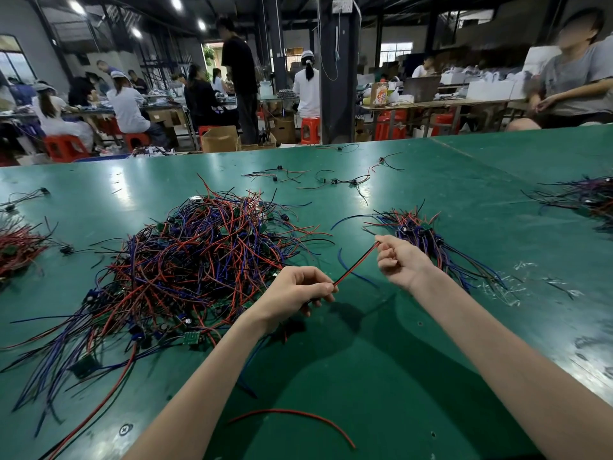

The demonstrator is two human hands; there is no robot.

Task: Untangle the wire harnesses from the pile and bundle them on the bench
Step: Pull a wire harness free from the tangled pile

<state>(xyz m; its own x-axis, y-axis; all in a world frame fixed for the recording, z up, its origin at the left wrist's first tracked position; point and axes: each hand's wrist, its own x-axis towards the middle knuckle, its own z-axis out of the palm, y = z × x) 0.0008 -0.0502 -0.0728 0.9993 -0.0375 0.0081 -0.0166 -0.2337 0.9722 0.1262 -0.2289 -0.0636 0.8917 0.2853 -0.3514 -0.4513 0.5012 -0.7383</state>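
A big tangled pile point(199, 260) of red, blue and black wire harnesses with small green boards lies left of centre on the green bench point(398, 360). A smaller, straighter bundle point(428, 237) lies to its right. Between my hands stretches a red and black wire pair point(356, 264), held taut above the bench. My left hand point(295, 293) pinches its near end beside the pile. My right hand point(396, 258) pinches its far end, just in front of the smaller bundle.
A loose red wire point(298, 418) curves on the bench near me. Scattered harnesses point(315, 180) lie further back, more wire heaps at the left edge point(16, 247) and far right point(583, 197). A seated person point(570, 78) is at the far right corner; other workers sit beyond.
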